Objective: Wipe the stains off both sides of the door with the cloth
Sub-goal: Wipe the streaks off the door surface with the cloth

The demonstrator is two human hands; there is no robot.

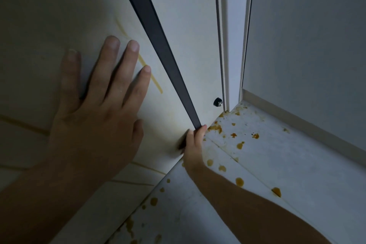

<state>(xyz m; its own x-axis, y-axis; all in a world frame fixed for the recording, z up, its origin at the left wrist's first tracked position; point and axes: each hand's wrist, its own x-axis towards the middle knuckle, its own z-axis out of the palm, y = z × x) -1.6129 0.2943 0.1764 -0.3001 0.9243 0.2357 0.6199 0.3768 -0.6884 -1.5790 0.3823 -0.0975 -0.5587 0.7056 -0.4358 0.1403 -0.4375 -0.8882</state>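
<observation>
The white door (49, 16) stands ajar and I look down along its dark edge (158, 35). Yellow streaks (152, 79) run down the door face on the left, and fainter lines cross it lower down. My left hand (95, 109) presses flat on that face with straight, spread fingers, just left of the streaks. My right hand (195, 142) reaches to the door's bottom corner, its fingers curled round the foot of the dark edge. A dark patch (181, 141) lies beside that hand; I cannot tell whether it is the cloth or a shadow. No cloth shows plainly.
Several orange-brown spots (239, 181) dot the pale floor (297, 164) on the right of the door. A black door stopper (217, 102) sits low by the white door frame (227, 45). A grey wall (316, 35) with a baseboard closes off the right.
</observation>
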